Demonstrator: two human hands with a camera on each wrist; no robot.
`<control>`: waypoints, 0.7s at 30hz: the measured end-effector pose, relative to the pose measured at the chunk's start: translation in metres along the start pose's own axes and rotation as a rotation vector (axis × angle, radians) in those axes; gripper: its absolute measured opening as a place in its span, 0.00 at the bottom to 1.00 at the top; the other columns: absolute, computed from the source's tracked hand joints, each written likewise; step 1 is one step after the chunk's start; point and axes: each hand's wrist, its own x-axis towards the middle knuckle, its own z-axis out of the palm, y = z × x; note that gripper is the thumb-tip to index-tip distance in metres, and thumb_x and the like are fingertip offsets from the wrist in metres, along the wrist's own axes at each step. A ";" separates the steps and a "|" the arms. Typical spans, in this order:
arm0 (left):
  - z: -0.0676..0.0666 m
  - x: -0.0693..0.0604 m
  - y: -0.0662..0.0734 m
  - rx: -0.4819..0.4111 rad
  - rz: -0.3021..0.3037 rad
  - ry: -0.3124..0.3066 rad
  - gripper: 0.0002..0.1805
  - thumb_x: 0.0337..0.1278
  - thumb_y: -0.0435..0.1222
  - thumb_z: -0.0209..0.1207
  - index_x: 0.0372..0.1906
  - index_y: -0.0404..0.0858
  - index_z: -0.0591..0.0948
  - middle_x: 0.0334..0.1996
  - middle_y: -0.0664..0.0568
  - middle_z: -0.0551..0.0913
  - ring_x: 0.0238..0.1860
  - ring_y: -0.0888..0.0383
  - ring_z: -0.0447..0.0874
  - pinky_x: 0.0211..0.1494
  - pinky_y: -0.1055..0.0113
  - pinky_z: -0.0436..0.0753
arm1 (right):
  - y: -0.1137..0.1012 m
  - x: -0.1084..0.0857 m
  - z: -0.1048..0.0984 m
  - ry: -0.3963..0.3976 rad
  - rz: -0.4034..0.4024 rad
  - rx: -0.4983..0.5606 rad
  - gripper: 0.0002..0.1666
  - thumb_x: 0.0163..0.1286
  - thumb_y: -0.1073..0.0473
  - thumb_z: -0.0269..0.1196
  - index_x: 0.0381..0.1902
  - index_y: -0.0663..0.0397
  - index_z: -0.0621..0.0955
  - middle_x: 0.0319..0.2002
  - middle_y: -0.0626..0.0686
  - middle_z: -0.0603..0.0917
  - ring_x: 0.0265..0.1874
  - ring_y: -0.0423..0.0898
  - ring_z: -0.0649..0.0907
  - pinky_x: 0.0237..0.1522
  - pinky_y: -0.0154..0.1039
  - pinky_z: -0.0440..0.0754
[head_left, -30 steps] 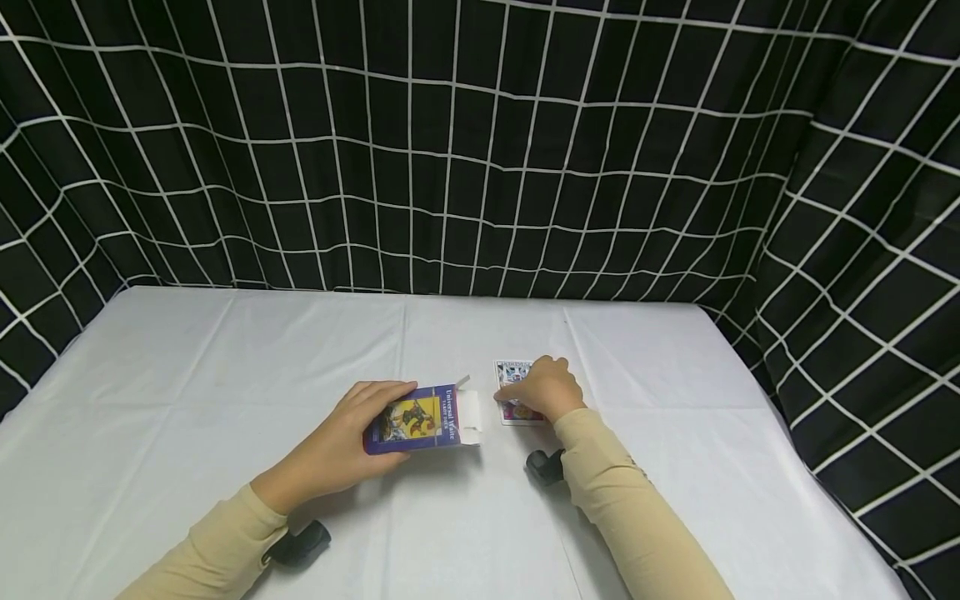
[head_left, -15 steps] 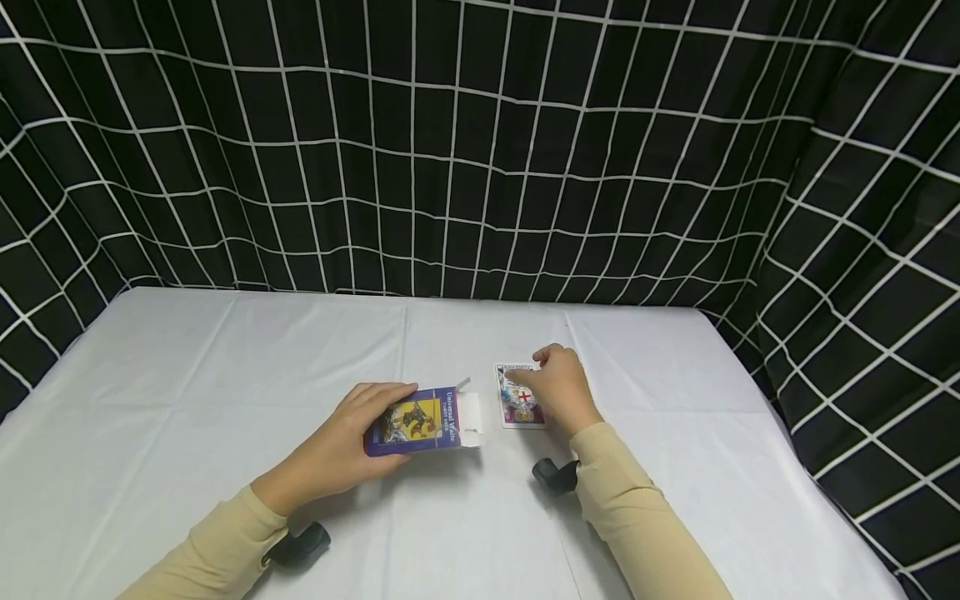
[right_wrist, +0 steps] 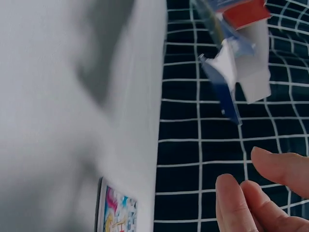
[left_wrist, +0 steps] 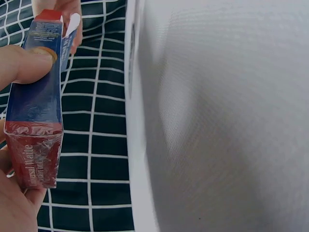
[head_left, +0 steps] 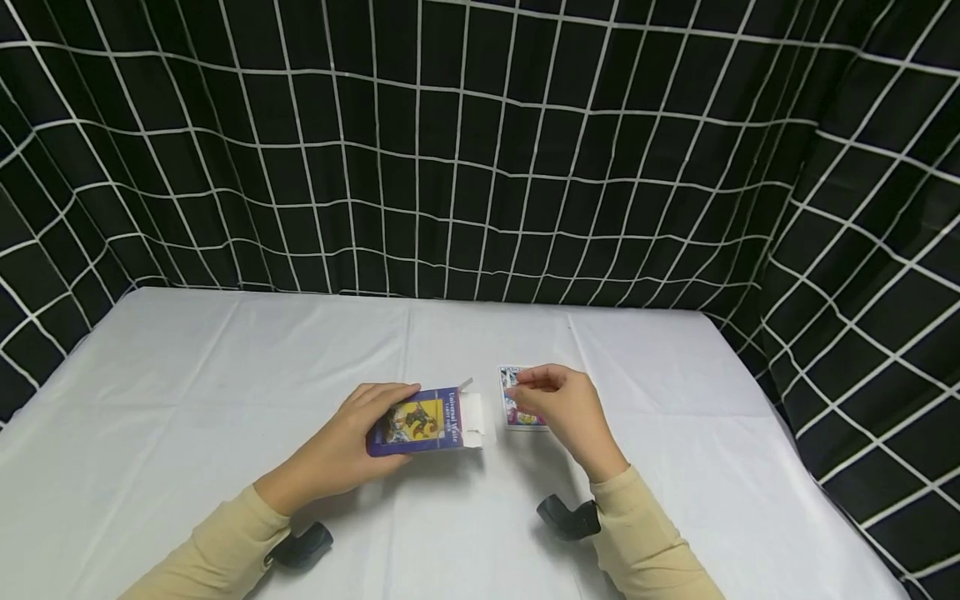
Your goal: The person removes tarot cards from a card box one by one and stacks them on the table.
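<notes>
Cards out, box unclosed

A colourful rectangular card stack (head_left: 517, 417) lies face up on the white cloth (head_left: 262, 358). The left hand (head_left: 341, 446) grips the blue-and-red cardboard tarot box (head_left: 411, 422) beside it, white end flap (head_left: 471, 417) unfastened. The right hand (head_left: 573, 408), thumb and fingers slightly parted, hovers empty over the stack. Unpacking looks well along (the box's inside is hidden); closing appears left.

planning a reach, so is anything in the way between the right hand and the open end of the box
Only the flaps of the box, sticking out from its open end toward the right hand. Nothing else visible stands between; the picture card lies lower, on the white cloth.
</notes>
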 end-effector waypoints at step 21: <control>0.002 -0.001 -0.001 -0.014 0.008 0.000 0.43 0.43 0.33 0.74 0.70 0.38 0.71 0.64 0.48 0.77 0.63 0.49 0.71 0.67 0.47 0.73 | -0.011 -0.019 0.007 -0.127 -0.019 0.081 0.16 0.59 0.66 0.68 0.45 0.70 0.83 0.40 0.61 0.87 0.34 0.42 0.87 0.43 0.39 0.88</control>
